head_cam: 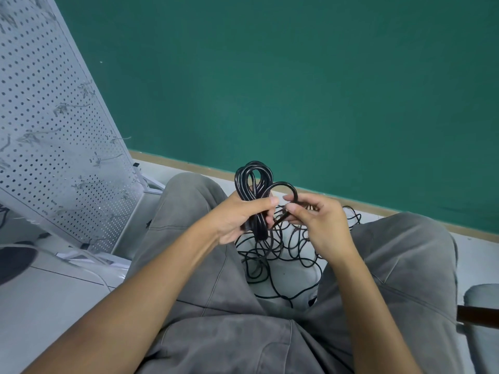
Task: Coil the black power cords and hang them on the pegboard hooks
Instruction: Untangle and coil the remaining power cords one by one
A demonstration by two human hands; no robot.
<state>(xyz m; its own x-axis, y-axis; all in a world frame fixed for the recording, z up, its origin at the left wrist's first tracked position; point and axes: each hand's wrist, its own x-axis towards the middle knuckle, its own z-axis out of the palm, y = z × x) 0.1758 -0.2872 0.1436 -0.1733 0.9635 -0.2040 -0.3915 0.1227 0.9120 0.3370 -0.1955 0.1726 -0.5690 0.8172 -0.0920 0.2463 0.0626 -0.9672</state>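
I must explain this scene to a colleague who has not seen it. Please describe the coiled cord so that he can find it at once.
Start at the green wall, then look down between the person's grey-trousered knees. There the left hand grips the coiled cord, a tidy bundle of thick, glossy black loops standing above the fist. The tangled cords on the floor beneath are thinner and loose.

The pale floor [483, 255] runs to a tan skirting along the green wall [297, 76]. A loose tangle of black cords [283, 252] lies on the floor, between the person's knees. At the left, the white pegboard [54, 117] stands tilted, its foot on the floor beside a white base [40, 287].
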